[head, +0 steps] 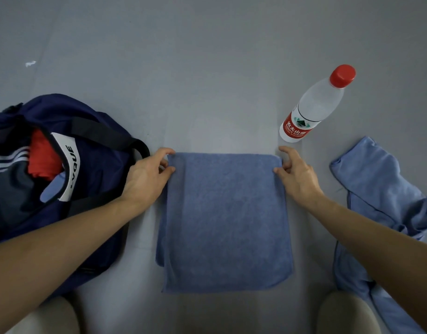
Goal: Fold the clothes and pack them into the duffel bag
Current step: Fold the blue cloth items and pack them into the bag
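Ahead: bare floor (207,56) is lying open beyond the towel (224,220).
Left: duffel bag (94,165) is sitting near the towel.
Right: bottle (313,109) is standing near the far corner; shirt (376,189) is lying alongside.

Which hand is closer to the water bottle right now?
Right. The right hand pinches the towel's far right corner, close to the water bottle; the left hand is across the towel, beside the duffel bag.

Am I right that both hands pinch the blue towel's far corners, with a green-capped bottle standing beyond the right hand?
No: the head view shows the bottle has a red cap, not green. The left hand and right hand do pinch the blue towel.
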The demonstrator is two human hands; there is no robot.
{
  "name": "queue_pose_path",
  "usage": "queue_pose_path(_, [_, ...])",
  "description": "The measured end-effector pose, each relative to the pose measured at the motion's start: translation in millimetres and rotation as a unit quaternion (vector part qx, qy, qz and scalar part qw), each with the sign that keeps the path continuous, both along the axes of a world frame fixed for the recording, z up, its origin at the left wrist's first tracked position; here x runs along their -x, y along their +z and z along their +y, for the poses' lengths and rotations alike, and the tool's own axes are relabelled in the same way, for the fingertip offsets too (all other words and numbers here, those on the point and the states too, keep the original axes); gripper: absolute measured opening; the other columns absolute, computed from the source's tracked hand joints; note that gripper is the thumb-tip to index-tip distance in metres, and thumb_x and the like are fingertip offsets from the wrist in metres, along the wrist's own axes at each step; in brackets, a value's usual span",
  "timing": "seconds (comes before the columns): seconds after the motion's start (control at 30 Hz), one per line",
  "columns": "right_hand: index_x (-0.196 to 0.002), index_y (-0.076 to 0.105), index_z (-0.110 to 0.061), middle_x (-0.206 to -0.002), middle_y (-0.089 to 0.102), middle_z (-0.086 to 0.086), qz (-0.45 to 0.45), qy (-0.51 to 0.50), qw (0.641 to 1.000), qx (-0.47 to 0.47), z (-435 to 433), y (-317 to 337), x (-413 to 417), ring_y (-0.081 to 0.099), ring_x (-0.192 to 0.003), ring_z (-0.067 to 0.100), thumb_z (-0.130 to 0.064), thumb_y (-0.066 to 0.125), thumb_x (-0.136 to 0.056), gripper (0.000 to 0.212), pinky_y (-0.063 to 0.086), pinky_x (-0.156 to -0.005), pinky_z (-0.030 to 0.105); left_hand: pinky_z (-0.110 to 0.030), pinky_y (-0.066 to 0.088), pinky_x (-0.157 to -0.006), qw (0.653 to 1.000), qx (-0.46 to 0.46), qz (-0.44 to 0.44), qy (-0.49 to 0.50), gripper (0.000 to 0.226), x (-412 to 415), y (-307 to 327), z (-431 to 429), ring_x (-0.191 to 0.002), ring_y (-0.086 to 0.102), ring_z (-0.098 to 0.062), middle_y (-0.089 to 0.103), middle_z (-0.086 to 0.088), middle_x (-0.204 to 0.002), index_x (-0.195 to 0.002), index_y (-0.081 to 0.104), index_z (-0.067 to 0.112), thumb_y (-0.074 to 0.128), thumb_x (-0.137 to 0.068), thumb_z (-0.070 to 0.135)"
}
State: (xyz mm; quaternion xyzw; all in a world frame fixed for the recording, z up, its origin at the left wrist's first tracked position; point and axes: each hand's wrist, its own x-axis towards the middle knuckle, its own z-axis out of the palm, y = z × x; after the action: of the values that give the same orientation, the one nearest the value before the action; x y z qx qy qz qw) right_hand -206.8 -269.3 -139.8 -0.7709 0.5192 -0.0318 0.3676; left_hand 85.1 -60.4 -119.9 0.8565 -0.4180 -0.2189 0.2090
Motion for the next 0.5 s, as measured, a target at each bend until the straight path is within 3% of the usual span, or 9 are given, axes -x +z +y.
queue_pose_path(0.17, [-0.135, 0.05, -0.028, -0.088, 0.064, -0.001, -0.018, -0.008, 0.999, 0.04, -5, 3, -6, 0.061, -0.088, 0.022, -0.019, 0.055, -0.099, 0.038, 0.045, -0.078, 0.033, -0.016, 0.043, -0.067, 0.996, 0.05, 0.046, 0.052, 0.019, -14, 3, -12, -0.079, 0.058, -0.004, 0.06, 0.01, -0.093, -0.118, 0.058, 0.03, 0.054, -0.102, 0.02])
queue_pose_path(0.23, [-0.135, 0.049, -0.027, -0.093, 0.062, -0.004, 0.006, 0.03, 0.998, 0.055, -8, 1, -7, 0.06, -0.092, 0.023, -0.018, 0.055, -0.099, 0.038, 0.044, -0.079, 0.033, -0.019, 0.044, -0.069, 0.993, 0.047, 0.062, 0.089, 0.017, -20, 1, -17, -0.077, 0.055, -0.005, 0.059, 0.007, -0.093, -0.118, 0.057, 0.026, 0.051, -0.104, 0.018])
queue_pose_path(0.3, [-0.137, 0.048, -0.025, -0.109, 0.059, 0.0, 0.047, 0.08, 0.993, 0.071, -10, -1, -9, 0.059, -0.103, 0.027, -0.018, 0.056, -0.097, 0.042, 0.046, -0.084, 0.037, -0.028, 0.048, -0.08, 0.996, 0.028, 0.023, 0.087, 0.022, -23, -2, -20, -0.082, 0.056, -0.011, 0.059, 0.004, -0.104, -0.125, 0.056, 0.022, 0.053, -0.103, 0.02])
queue_pose_path(0.4, [-0.142, 0.046, -0.023, -0.131, 0.049, 0.006, 0.083, 0.119, 0.985, 0.094, -10, -1, -15, 0.05, -0.119, 0.031, -0.021, 0.059, -0.095, 0.048, 0.046, -0.092, 0.044, -0.036, 0.047, -0.095, 0.996, -0.003, -0.079, -0.031, 0.04, -21, -10, -24, -0.106, 0.059, -0.023, 0.054, -0.004, -0.134, -0.141, 0.05, 0.019, 0.055, -0.102, 0.022])
queue_pose_path(0.5, [-0.145, 0.045, -0.019, -0.136, 0.045, 0.007, 0.084, 0.144, 0.98, 0.108, -11, 0, -24, 0.045, -0.124, 0.033, -0.022, 0.06, -0.094, 0.053, 0.045, -0.097, 0.045, -0.045, 0.044, -0.104, 0.982, -0.052, -0.109, -0.146, 0.052, -20, -17, -34, -0.124, 0.05, -0.033, 0.051, -0.01, -0.143, -0.151, 0.042, 0.018, 0.057, -0.101, 0.021])
